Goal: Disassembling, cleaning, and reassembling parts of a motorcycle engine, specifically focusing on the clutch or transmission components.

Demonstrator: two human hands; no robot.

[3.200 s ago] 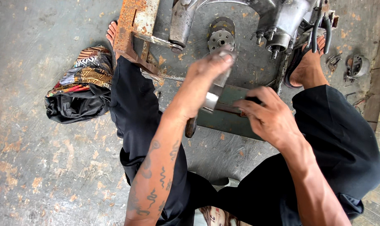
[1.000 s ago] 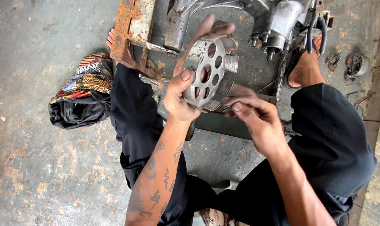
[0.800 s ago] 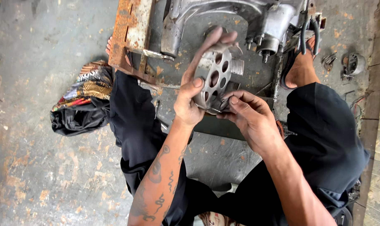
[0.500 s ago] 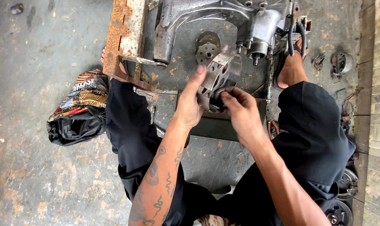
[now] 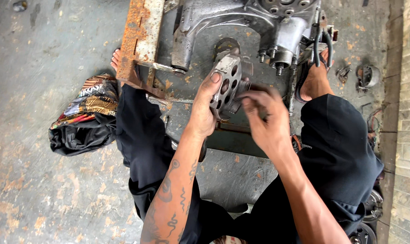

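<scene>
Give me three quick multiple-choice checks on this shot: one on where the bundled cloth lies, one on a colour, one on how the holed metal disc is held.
1. Where does the bundled cloth lie?
A. on the concrete floor beside the person's left leg
B. on top of the engine casing
C. against the brick wall

2. What colour is the metal frame next to the engine casing?
A. fresh blue paint
B. rusty orange-brown
C. glossy white

3. How is the holed metal disc held?
A. lying flat on the floor, untouched
B. hanging from a hook
C. raised on edge, left hand gripping its rim, right hand at its other side

Answers: 1 A, the bundle sits on the floor by the left trouser leg. 2 B, the frame is rust-covered. 3 C, both hands meet at the disc above the floor.
</scene>
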